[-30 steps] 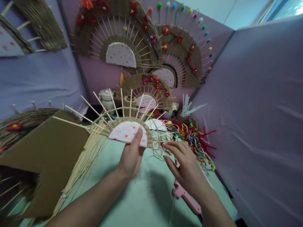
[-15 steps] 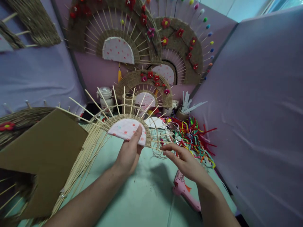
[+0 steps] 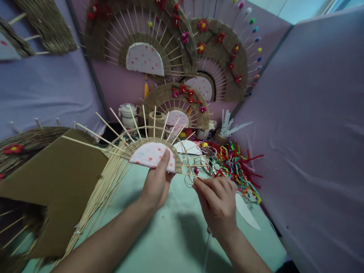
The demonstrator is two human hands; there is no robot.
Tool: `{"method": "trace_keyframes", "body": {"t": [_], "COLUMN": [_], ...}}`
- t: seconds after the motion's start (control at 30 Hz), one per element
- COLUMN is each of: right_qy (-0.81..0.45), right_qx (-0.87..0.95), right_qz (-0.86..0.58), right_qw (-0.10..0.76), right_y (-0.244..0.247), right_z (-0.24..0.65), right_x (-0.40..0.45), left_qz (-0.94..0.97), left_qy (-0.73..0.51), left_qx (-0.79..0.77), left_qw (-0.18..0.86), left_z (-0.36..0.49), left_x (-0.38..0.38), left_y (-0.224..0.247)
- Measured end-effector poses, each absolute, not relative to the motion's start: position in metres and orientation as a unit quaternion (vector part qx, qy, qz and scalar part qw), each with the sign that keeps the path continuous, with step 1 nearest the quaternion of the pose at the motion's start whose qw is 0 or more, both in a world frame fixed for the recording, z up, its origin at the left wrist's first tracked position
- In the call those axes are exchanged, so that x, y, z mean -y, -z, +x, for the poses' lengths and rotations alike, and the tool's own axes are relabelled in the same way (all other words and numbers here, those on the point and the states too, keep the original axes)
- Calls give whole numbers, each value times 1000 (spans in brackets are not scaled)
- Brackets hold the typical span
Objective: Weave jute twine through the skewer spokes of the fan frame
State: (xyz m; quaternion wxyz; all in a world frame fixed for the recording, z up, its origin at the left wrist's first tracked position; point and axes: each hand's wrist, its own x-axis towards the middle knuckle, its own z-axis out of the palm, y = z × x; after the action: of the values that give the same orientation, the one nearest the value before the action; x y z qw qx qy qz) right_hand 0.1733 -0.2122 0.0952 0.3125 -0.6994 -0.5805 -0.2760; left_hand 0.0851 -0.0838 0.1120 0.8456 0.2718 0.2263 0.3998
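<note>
My left hand grips a small half-round fan frame by its lower right part, thumb on the white, red-spotted centre. Woven twine rims that centre, and thin sticks spread out from it. A loose loop of twine arches across the sticks. At the right end of the frame, my right hand is closed, its thumb and index finger pinching the twine beside the lowest stick.
Loose sticks and brown cardboard lie at the left. Colourful pipe cleaners heap at the right, near a white cut-out. Finished fans stand behind, with a twine spool and a jar.
My right hand has closed from spread fingers into a pinch and turned, now covering the pink glue gun's place. The white cut-out at the right has come into view.
</note>
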Motion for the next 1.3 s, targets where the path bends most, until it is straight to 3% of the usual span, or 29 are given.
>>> {"method": "trace_keyframes", "body": {"t": [0.8,1.3], "right_qy": [222,202], "right_qx": [514,503], "right_qz": [-751,-759], "right_qw": [350,361], "right_y": [-97,-102], "right_z": [185,186], "right_x": [203,204], "left_qz": [321,345], "left_qy": [-343,-294], "left_qx": [-281,-209], "left_qw": [837,866], "left_z": [84,81], "left_x": [87,89], "left_y": [-110,-115]}}
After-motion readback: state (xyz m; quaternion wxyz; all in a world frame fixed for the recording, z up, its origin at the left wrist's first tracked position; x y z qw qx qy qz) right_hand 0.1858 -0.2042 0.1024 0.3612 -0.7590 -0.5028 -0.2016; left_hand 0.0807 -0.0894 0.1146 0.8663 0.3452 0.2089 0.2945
